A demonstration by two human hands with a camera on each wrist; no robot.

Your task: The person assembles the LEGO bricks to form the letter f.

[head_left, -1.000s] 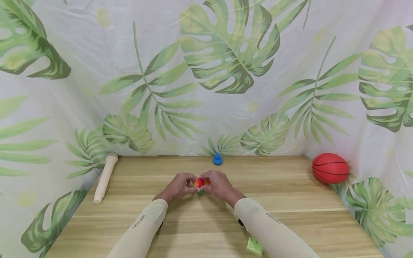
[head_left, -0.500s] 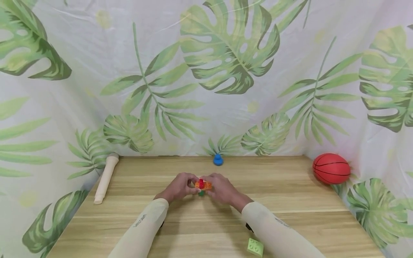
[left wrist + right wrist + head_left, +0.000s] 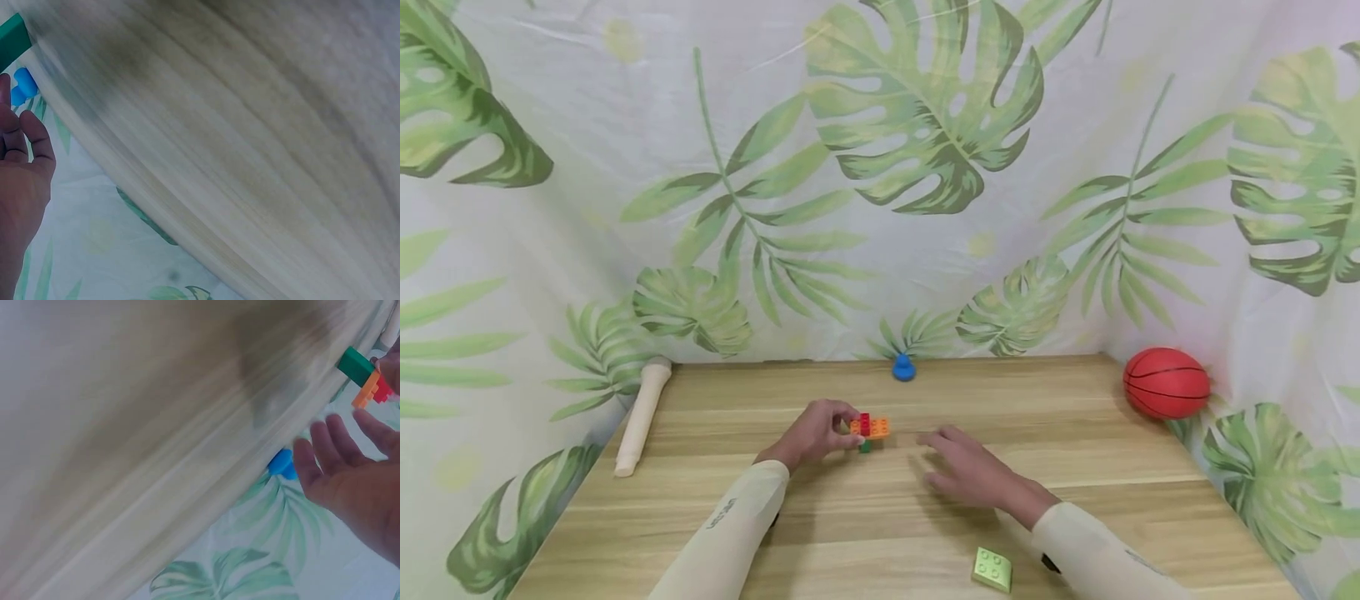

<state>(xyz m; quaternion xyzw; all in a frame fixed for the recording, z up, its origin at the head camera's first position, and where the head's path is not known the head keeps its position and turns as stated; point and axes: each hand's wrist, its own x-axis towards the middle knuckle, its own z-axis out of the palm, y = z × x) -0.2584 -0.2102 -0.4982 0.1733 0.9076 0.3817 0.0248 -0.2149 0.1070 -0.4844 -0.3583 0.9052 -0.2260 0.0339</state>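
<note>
My left hand (image 3: 822, 429) pinches a small build of toy building bricks over the middle of the table. It has an orange brick (image 3: 880, 427) lying crosswise, a red brick (image 3: 865, 424) on top and a green brick (image 3: 865, 447) underneath. In the right wrist view the green brick (image 3: 357, 365) shows as a tall block below the orange one. My right hand (image 3: 973, 468) is apart from the build, to its right, with loosely spread fingers and nothing in them. Nearest to the right forearm, a light green brick (image 3: 992, 569) lies near the table's front.
A blue knob-shaped piece (image 3: 903, 367) stands at the table's back edge. A red basketball-patterned ball (image 3: 1166, 383) sits at the right edge, and a pale club-like stick (image 3: 643, 417) lies along the left edge. Leaf-print cloth (image 3: 790, 208) hangs behind the wooden table (image 3: 880, 508).
My right hand has let go of the bricks and moved right and toward the front, its fingers loosening. The left hand keeps its hold in nearly the same spot.
</note>
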